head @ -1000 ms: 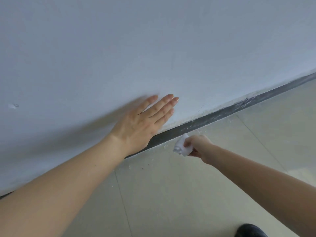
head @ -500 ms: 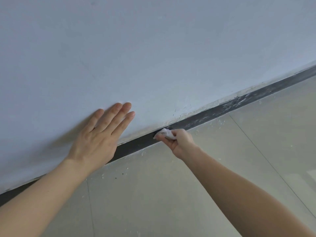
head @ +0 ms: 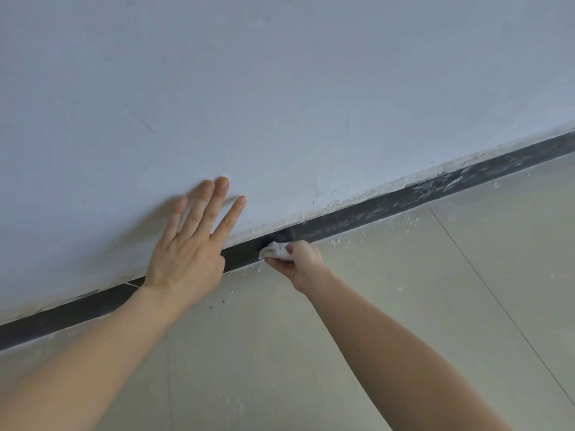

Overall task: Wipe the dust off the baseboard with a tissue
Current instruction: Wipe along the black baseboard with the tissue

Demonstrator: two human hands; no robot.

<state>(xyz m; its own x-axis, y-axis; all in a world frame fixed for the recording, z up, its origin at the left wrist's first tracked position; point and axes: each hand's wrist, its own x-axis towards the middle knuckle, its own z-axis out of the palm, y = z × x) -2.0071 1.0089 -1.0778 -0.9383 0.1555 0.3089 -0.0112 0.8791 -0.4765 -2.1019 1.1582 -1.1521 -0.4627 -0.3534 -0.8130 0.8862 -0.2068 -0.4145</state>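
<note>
A dark grey baseboard [head: 357, 217] runs diagonally along the foot of a white wall, from lower left to upper right. Its right stretch carries white dust and paint smears [head: 435, 186]. My right hand [head: 300, 259] grips a crumpled white tissue [head: 277, 250] and presses it against the baseboard near the middle of the view. My left hand [head: 189, 250] lies flat on the wall just above the baseboard, fingers straight and spread, to the left of the tissue.
The white wall [head: 280, 88] fills the upper half of the view. Beige floor tiles [head: 404, 290] with thin grout lines lie below. White crumbs and a few dark specks [head: 217, 303] are scattered on the floor beside the baseboard.
My right hand brought the tissue from the floor up against the baseboard. My left hand shifted along the wall and spread its fingers. The view has also shifted.
</note>
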